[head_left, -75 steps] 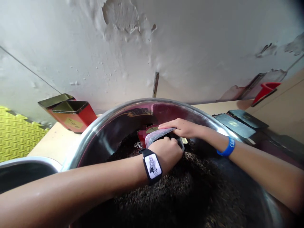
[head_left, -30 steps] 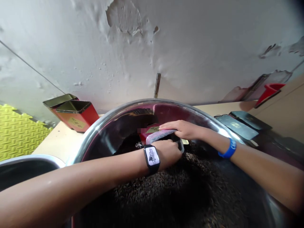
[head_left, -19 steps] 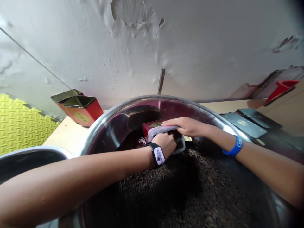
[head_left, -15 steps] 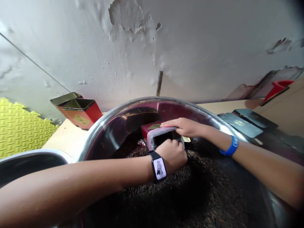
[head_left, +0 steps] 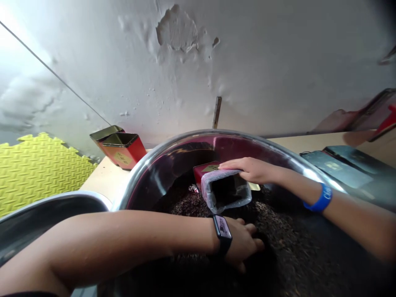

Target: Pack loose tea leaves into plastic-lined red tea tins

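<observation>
A large shiny metal basin (head_left: 198, 133) holds dark, loose dried leaves (head_left: 278, 231) that look like tea. Inside it a red tin (head_left: 198, 175) lies on its side, lined with a clear plastic bag (head_left: 210, 198) whose mouth faces me. My right hand (head_left: 255, 170), with a blue wristband, grips the tin's upper side, thumb near the bag's rim. In front of that mouth, my left hand (head_left: 243, 243), wearing a smartwatch (head_left: 222, 229), reaches palm down into the leaves with its fingers apart. Shadow hides part of its fingertips.
Two open red tins (head_left: 125, 154) stand on the table left of the basin. A second metal basin (head_left: 55, 202) is at the lower left, beside yellow foam matting (head_left: 37, 169). Grey flat boxes (head_left: 343, 165) lie at right. Behind is a peeling wall (head_left: 262, 74).
My left hand has left the bag's mouth, moved down toward me into the leaves, and spread its fingers. My right hand stays on the tin. The view has shifted slightly left.
</observation>
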The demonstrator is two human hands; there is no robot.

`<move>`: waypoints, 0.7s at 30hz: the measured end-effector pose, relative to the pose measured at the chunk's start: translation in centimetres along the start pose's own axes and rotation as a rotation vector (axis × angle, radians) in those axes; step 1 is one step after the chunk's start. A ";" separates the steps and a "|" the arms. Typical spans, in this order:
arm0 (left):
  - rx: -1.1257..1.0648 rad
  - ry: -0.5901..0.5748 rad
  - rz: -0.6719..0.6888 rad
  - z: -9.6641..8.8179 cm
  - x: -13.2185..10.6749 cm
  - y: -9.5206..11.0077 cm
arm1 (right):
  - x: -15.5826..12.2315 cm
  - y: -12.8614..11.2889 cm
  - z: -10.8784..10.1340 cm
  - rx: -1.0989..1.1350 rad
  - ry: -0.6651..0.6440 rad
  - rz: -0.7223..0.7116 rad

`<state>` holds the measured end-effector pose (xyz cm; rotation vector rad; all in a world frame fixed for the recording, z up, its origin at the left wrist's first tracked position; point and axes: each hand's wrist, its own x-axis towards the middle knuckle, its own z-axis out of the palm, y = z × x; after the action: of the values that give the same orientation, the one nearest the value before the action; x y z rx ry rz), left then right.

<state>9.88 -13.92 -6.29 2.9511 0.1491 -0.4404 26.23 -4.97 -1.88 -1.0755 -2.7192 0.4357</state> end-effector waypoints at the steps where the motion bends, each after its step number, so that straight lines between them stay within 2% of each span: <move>1: 0.001 -0.019 0.006 -0.1 0.1 0.0 | 0.0 0.1 0.0 -0.001 -0.003 -0.001; 7: -0.031 -0.104 0.105 -0.9 0.1 -0.3 | 0.0 -0.1 -0.1 -0.017 -0.009 0.014; 10: -0.032 -0.085 0.114 -1.6 -0.2 -0.6 | 0.0 -0.5 -0.2 -0.020 -0.012 0.025; 15: 0.027 0.104 0.072 -2.4 -0.7 -1.8 | 0.0 -0.7 -0.3 -0.016 -0.022 0.035; 21: 0.093 0.328 -0.201 -3.0 -1.3 -2.7 | 0.0 -0.3 -0.2 0.008 -0.020 0.022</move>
<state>9.13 -10.87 -3.45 3.0902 0.4785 0.0206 26.03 -5.14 -1.56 -1.1052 -2.7227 0.4632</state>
